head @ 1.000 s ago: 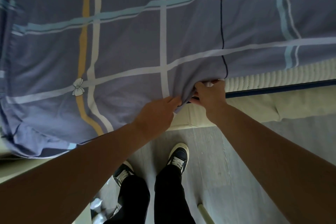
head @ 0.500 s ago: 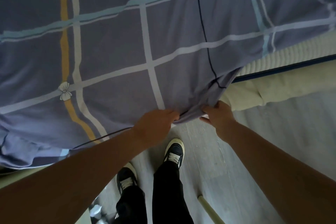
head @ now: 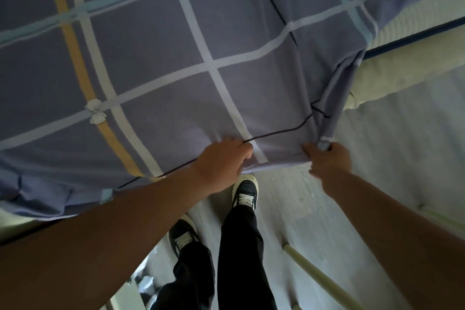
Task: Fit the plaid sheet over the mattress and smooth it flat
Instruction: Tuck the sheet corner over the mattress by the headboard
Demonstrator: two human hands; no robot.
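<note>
The plaid sheet (head: 161, 58), grey-purple with white, light blue and yellow stripes, covers most of the bed and hangs out over the near edge. My left hand (head: 221, 163) grips its lower hem from above. My right hand (head: 327, 158) pinches the sheet's corner, with a fold of cloth running up from it. The mattress (head: 415, 22), ribbed and cream with a dark blue piping, lies bare at the upper right beside the sheet's edge.
A cream bed base (head: 402, 75) sits under the mattress on the right. My two legs in black trousers and dark shoes (head: 245, 191) stand on the pale wood floor (head: 377, 158). A pale pole (head: 322, 282) lies on the floor by my feet.
Both hands have pulled the sheet's edge out from the mattress side toward me and spread apart along the hem. More of the sheet now hangs over the floor.
</note>
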